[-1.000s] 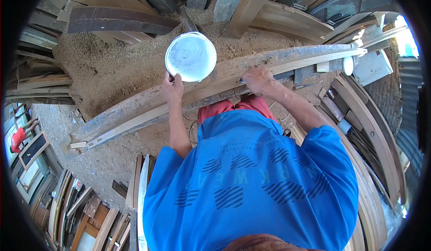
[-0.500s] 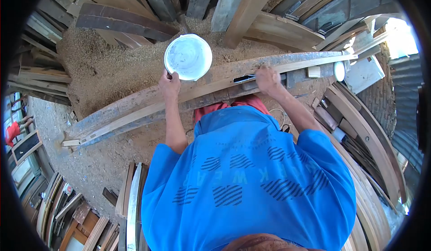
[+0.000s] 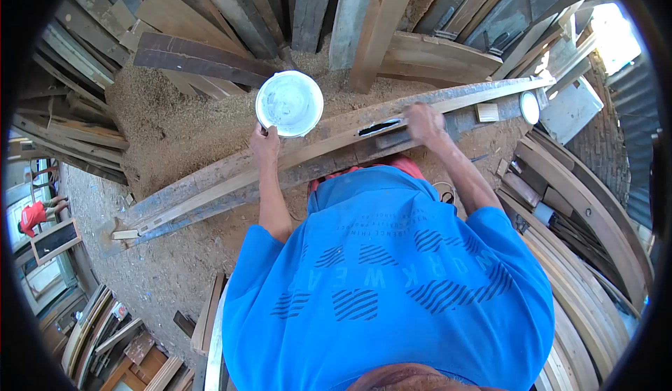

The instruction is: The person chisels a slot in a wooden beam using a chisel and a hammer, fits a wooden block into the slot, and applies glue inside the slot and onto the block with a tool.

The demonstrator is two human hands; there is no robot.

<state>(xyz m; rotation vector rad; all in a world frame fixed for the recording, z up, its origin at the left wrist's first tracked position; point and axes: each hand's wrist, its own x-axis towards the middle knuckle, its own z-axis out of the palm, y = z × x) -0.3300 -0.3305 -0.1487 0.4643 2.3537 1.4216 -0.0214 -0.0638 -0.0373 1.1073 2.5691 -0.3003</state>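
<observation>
My left hand (image 3: pixel 264 144) is closed on the near rim of a round white plastic bucket (image 3: pixel 288 104), whose pale, smeared inside faces up to me. Below the bucket runs a long, pale wooden beam (image 3: pixel 301 154) lying across a worn workbench (image 3: pixel 199 188). A dark, elongated slot (image 3: pixel 379 127) with whitish edges shows in the beam, right of the bucket. Just right of this slot, my right hand (image 3: pixel 425 123) hovers over or touches the beam with its fingers curled together. Whatever is in those fingers is too small or hidden to name.
A small wood block (image 3: pixel 487 112) and a white round container (image 3: pixel 530 108) are at the bench's right. Sawdust (image 3: pixel 164 121) covers the ground beyond, with planks (image 3: pixel 308 13) leaning behind it. Curved timbers (image 3: pixel 588 212) stack at right. A person in red (image 3: pixel 35 216) is far left.
The view has shifted slightly. My right hand has drawn a little to the right of the slot, leaving more of it showing. My left hand still holds the bucket, which sits slightly nearer.
</observation>
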